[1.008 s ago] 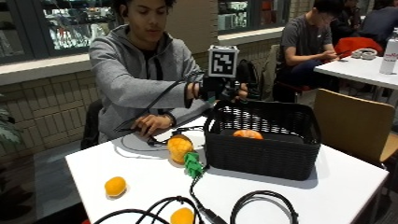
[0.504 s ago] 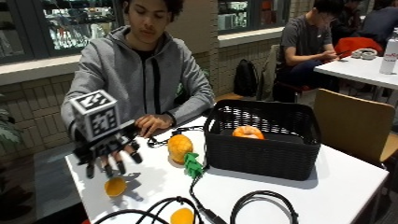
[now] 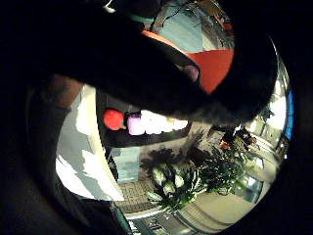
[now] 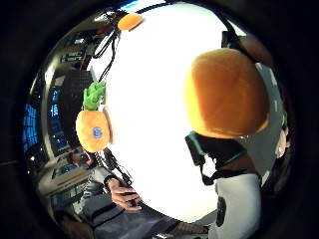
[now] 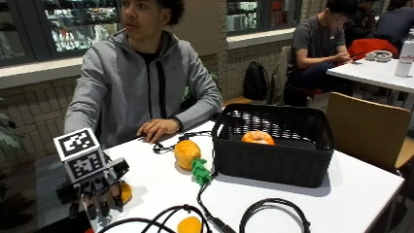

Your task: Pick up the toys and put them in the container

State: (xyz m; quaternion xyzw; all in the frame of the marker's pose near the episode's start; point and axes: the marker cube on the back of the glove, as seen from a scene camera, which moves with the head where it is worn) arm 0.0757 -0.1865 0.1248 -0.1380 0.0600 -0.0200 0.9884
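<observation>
Three round orange toys show: one point(image 5: 124, 192) half hidden under the gloved hand point(image 5: 97, 194), whose fingers point(image 5: 103, 208) curl down around it, one point(image 5: 189, 225) cut off at the white surface's point(image 5: 323, 189) front edge, and one point(image 5: 258, 138) inside the black basket point(image 5: 271, 162). One pineapple toy point(image 5: 189, 156) lies between hand and basket.

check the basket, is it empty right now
No, one orange toy already lies inside the black basket in the outside view.
</observation>
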